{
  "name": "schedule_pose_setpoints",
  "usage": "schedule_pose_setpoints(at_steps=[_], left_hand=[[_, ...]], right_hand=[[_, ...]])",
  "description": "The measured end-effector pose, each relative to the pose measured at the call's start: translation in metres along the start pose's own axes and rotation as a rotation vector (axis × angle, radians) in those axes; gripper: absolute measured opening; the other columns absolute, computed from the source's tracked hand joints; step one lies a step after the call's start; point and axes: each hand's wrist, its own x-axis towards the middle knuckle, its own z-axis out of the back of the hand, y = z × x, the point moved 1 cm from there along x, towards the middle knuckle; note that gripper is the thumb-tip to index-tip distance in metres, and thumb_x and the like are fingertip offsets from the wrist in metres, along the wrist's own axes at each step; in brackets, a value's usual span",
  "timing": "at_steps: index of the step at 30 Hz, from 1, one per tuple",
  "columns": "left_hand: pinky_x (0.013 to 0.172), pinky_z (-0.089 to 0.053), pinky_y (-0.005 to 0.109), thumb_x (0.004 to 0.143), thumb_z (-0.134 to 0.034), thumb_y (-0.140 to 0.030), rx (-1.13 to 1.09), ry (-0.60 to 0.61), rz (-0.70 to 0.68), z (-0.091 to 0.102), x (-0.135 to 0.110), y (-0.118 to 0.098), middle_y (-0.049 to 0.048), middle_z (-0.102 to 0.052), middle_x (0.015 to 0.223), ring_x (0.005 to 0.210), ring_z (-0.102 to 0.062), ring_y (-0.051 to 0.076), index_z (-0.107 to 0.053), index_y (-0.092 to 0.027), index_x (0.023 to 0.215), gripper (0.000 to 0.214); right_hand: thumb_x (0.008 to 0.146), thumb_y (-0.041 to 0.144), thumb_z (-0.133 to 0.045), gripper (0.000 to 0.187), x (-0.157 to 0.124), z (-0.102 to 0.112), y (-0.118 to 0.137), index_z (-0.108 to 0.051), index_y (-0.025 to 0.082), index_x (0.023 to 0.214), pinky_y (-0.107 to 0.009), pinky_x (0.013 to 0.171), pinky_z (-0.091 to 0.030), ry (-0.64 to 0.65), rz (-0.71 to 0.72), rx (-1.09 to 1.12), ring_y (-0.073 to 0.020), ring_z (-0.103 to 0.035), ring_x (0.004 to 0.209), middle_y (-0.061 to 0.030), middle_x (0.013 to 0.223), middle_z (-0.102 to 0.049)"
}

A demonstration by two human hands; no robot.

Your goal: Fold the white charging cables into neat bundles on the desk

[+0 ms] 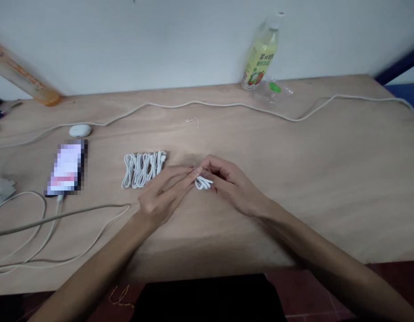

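Observation:
Between my two hands is a white cable folded into a small bundle, its loops showing below the fingertips. My left hand pinches it from the left with fingers pressed together. From the right, my right hand closes on the same bundle, thumb and fingers meeting near its top. Part of the cable is hidden behind the fingers. Just left of my left hand, several coiled white cables lie side by side in a row on the wooden table.
A phone lies plugged in at left, near a white earbud case. Long white cords cross the table. Small white scraps lie mid-table. A yellow-labelled bottle, clear plastic wrapper and orange bottle are by the wall.

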Motion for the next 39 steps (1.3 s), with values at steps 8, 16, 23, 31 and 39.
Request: schedule_pose_setpoints(at_steps=[8, 16, 23, 31, 39], left_hand=[[0.086, -0.070, 0.039, 0.108, -0.066, -0.052, -0.505, -0.145, 0.591, -0.011, 0.008, -0.010, 0.0084, -0.086, 0.101, 0.093, -0.081, 0.024, -0.087, -0.024, 0.108, 0.036], [0.068, -0.065, 0.031, 0.085, -0.093, -0.058, -0.931, 0.027, 0.906, -0.019, 0.014, -0.008, 0.0064, -0.081, 0.078, 0.071, -0.073, 0.017, -0.086, -0.021, 0.077, 0.038], [0.076, -0.066, 0.033, 0.085, -0.094, -0.036, -0.684, -0.053, 0.827, -0.014, 0.013, -0.005, 0.0037, -0.086, 0.082, 0.076, -0.076, 0.019, -0.092, -0.027, 0.087, 0.010], [0.075, -0.066, 0.035, 0.088, -0.093, -0.034, -0.380, -0.134, 0.545, -0.009, 0.012, -0.008, 0.0021, -0.088, 0.094, 0.083, -0.078, 0.020, -0.092, -0.034, 0.093, 0.005], [0.069, -0.063, 0.029, 0.098, -0.084, -0.022, -0.159, -0.089, 0.125, -0.004, 0.007, -0.004, 0.0025, -0.088, 0.097, 0.080, -0.078, 0.017, -0.090, -0.034, 0.113, 0.020]], right_hand=[[0.114, 0.017, -0.051, 0.019, -0.003, 0.001, -0.006, -0.063, 0.023, 0.100, -0.033, 0.077, -0.045, -0.240, 0.482, -0.629, -0.0188, -0.057, 0.084, -0.0019, 0.092, -0.065], [0.114, 0.012, -0.043, 0.028, -0.001, 0.007, -0.016, -0.068, 0.023, 0.110, -0.037, 0.078, -0.047, -0.141, 0.677, -0.916, -0.0227, -0.055, 0.086, -0.0044, 0.089, -0.064], [0.115, 0.015, -0.047, 0.023, -0.003, 0.004, -0.013, -0.066, 0.024, 0.106, -0.035, 0.079, -0.051, -0.142, 0.560, -0.766, -0.0221, -0.059, 0.088, -0.0042, 0.097, -0.069], [0.114, 0.024, -0.052, 0.017, -0.006, -0.004, -0.005, -0.064, 0.025, 0.101, -0.033, 0.077, -0.047, -0.172, 0.303, -0.464, -0.0185, -0.056, 0.078, 0.0006, 0.086, -0.062], [0.107, 0.033, -0.057, 0.016, 0.000, 0.000, -0.012, -0.058, 0.025, 0.094, -0.030, 0.071, -0.044, -0.024, 0.016, -0.071, -0.0165, -0.051, 0.076, 0.0026, 0.083, -0.056]])
